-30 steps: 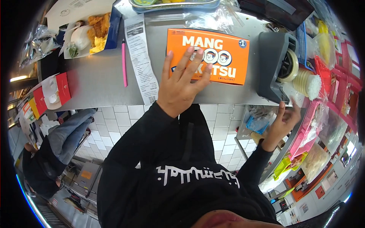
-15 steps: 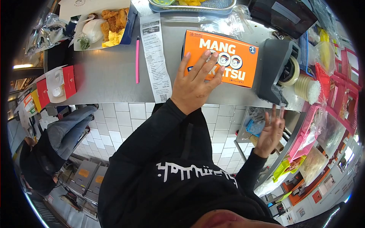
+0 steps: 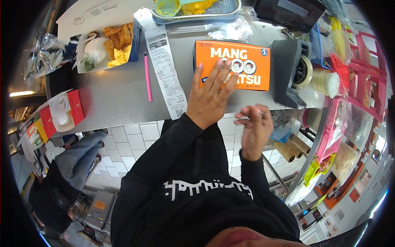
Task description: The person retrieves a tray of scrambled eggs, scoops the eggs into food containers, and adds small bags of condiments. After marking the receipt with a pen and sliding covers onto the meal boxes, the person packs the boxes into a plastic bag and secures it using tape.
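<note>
My left hand [image 3: 212, 96] lies flat, fingers spread, on the lid of a closed orange cardboard food box [image 3: 257, 74] with white lettering. Near the box's front edge, my right hand [image 3: 256, 129] is raised with fingers bent in a pinch; a thin, shiny strip of clear tape [image 3: 261, 111] shows faintly at its fingertips. To the right of the box stands a dark grey tape dispenser [image 3: 286, 74] with a tape roll [image 3: 304, 71]. Left of the box lie a long printed receipt [image 3: 166, 72] and a pink pen [image 3: 147, 78].
An open box of fried chicken, rice and egg [image 3: 119, 45] stands at the back left. A metal tray [image 3: 197, 15] is at the back. Stacked tape rolls [image 3: 323, 80] and pink baskets [image 3: 329, 131] line the right side. Another person [image 3: 61, 181] is at the far left.
My right hand has moved left from the tape dispenser's front end to the box's front edge, its fingers now more bent. My left hand stays on the box. The view has shifted slightly.
</note>
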`<action>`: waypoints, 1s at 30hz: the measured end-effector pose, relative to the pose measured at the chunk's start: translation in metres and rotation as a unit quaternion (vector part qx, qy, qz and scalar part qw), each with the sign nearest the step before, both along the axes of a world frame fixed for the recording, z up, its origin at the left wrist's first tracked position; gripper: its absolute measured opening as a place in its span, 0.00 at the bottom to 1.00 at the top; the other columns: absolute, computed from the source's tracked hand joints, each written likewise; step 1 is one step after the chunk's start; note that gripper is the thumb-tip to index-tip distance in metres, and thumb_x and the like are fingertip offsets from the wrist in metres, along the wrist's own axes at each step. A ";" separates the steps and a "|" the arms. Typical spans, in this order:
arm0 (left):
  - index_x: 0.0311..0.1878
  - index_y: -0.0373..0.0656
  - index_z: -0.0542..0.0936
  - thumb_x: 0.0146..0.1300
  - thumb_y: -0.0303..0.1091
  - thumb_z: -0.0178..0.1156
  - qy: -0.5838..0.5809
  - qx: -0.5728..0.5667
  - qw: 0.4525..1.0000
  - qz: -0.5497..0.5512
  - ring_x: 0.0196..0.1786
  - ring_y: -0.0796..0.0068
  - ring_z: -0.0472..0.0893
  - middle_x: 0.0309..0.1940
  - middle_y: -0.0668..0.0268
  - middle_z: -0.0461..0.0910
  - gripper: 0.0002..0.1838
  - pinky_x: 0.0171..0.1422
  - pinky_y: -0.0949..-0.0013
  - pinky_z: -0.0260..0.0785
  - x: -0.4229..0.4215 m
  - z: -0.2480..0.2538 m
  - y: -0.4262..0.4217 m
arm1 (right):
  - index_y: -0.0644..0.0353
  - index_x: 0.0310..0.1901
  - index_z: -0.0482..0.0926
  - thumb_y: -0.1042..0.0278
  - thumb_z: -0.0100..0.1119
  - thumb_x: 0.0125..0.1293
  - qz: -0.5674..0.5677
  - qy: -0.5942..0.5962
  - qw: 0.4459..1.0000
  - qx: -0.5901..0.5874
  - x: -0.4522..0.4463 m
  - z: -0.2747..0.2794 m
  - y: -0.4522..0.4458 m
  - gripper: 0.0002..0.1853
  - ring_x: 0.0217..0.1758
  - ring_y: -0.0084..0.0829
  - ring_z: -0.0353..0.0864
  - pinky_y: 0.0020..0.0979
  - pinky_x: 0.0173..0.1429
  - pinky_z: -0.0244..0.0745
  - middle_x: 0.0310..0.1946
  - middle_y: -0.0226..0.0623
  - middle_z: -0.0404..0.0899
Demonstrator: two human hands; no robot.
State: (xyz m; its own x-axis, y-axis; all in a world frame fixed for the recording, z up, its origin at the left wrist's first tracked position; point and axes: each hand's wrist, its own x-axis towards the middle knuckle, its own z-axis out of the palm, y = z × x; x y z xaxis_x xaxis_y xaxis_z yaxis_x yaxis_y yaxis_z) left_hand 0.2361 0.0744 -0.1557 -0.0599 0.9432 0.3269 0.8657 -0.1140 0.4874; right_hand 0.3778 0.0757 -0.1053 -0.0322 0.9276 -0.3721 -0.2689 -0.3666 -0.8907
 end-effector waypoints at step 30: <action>0.48 0.35 0.76 0.59 0.26 0.55 0.004 -0.085 0.907 0.413 0.46 0.47 0.78 0.40 0.47 0.79 0.13 0.49 0.56 0.69 -0.314 0.006 -0.045 | 0.71 0.52 0.69 0.66 0.48 0.70 0.459 -0.355 0.770 0.266 -0.249 -0.025 0.071 0.17 0.13 0.28 0.76 0.28 0.18 0.73 0.17 0.41 0.76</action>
